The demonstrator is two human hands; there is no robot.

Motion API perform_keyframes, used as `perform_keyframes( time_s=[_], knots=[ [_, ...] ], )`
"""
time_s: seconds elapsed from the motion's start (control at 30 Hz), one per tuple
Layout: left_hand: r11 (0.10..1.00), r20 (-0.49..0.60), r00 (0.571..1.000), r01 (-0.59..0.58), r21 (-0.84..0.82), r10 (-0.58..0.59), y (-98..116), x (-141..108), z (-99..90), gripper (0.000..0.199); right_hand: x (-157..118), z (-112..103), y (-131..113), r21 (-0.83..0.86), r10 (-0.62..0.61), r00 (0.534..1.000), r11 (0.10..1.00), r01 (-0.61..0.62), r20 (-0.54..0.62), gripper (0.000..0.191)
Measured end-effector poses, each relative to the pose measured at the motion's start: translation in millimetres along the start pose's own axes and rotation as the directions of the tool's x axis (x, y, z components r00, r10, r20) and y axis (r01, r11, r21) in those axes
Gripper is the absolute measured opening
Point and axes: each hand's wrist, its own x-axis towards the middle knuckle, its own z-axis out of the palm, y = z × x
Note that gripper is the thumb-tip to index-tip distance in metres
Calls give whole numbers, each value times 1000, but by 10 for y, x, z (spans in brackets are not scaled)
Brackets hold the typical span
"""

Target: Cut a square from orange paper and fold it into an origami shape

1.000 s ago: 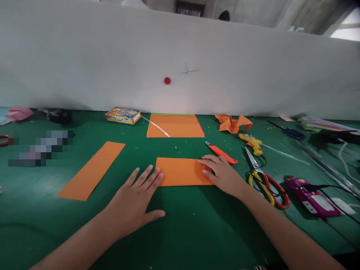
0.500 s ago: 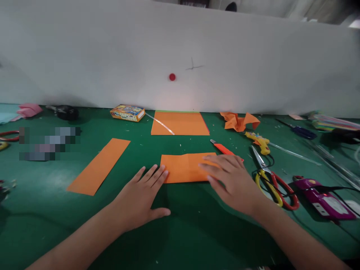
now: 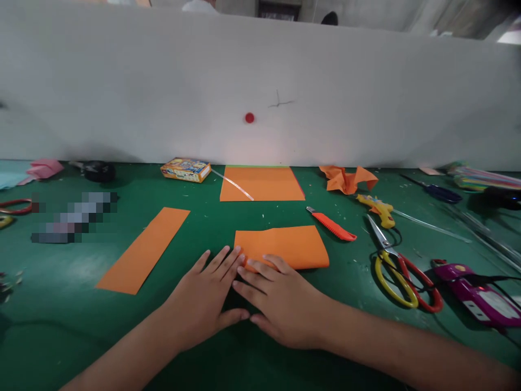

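Note:
A folded orange sheet of paper (image 3: 291, 244) lies in front of me, its right end bulging in a soft curve. My left hand (image 3: 205, 296) rests with fingers spread, the fingertips on the sheet's left edge. Beside it, my right hand (image 3: 285, 304) lies flat with fingers outstretched over the paper's near left part, its fingertips close to the left ones. An orange paper strip (image 3: 144, 252) lies slantwise to the left. Just beyond the folded sheet is a red-orange box cutter (image 3: 331, 225).
A stack of orange paper (image 3: 262, 184) with a clear stick across it lies against the white partition (image 3: 163, 81). Left of it sits a small box (image 3: 186, 170). To the right are crumpled orange paper (image 3: 349, 179), a yellow glue gun (image 3: 378, 209), scissors (image 3: 401, 274) and a purple device (image 3: 474, 293).
My right hand has moved left along the folded sheet, from its right end to beside my left hand. The sheet's right end and the box cutter are now uncovered. My left hand stays in place.

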Motion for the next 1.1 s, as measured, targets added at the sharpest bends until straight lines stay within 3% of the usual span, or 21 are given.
perform_keyframes(
  time_s=[0.23, 0.53, 0.67, 0.87, 1.0, 1.1],
  knots=[
    [1000, 44, 999, 12, -13, -12, 6, 0, -47, 91, -267, 14, 142, 33, 69, 997, 997, -70, 21, 61],
    [999, -51, 998, -34, -26, 33, -72, -20, 25, 90, -1273, 42, 423, -105, 303, 948, 944, -313, -95, 64],
    [998, -85, 995, -53, 16, 54, -73, -21, 31, 90, -1526, 85, 469, -112, 403, 910, 904, -412, -92, 61],
    [999, -70, 996, -46, 10, 46, -79, -13, 33, 89, -1492, 44, 535, -67, 479, 868, 869, -490, -131, 47],
    [999, -68, 997, -47, 0, 47, -78, -5, 19, 90, -1339, -70, 582, -22, 489, 842, 862, -507, -230, 36],
    [999, -52, 998, -45, 9, 45, -73, -1, 2, 88, -1108, -152, 488, -13, 443, 864, 888, -459, -238, 34]
  ],
)
